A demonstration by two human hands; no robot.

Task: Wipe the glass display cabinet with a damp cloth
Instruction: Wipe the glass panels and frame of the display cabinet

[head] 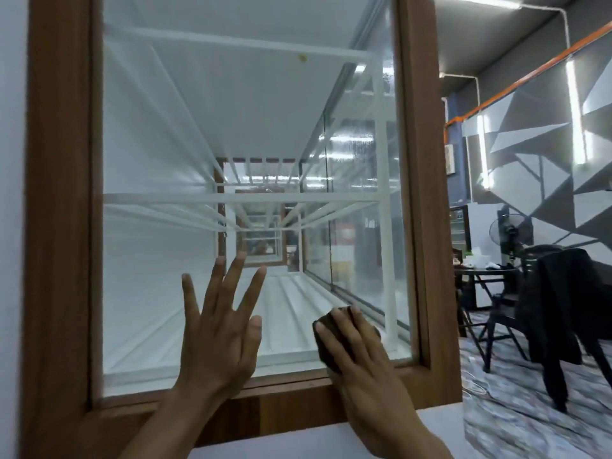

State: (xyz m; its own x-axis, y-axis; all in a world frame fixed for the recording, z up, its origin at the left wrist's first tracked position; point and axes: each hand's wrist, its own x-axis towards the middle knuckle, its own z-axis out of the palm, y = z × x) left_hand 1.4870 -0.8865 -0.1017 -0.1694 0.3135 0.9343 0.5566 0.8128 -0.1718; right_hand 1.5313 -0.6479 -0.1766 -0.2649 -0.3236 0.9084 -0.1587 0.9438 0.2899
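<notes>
The glass display cabinet fills the view: a clear end pane [205, 134] set in a brown wooden frame [59, 226], with white shelf rails inside. My left hand [220, 329] lies flat on the lower part of the pane, fingers spread, holding nothing. My right hand [356, 352] presses a dark brown cloth [323, 327] against the lower right corner of the pane; most of the cloth is hidden under my palm.
A dark chair with a black jacket [559, 309] over its back stands to the right, beside a dark round table [480, 271] and a fan [508, 231]. The floor on the right is patterned grey. A grey geometric wall rises behind them.
</notes>
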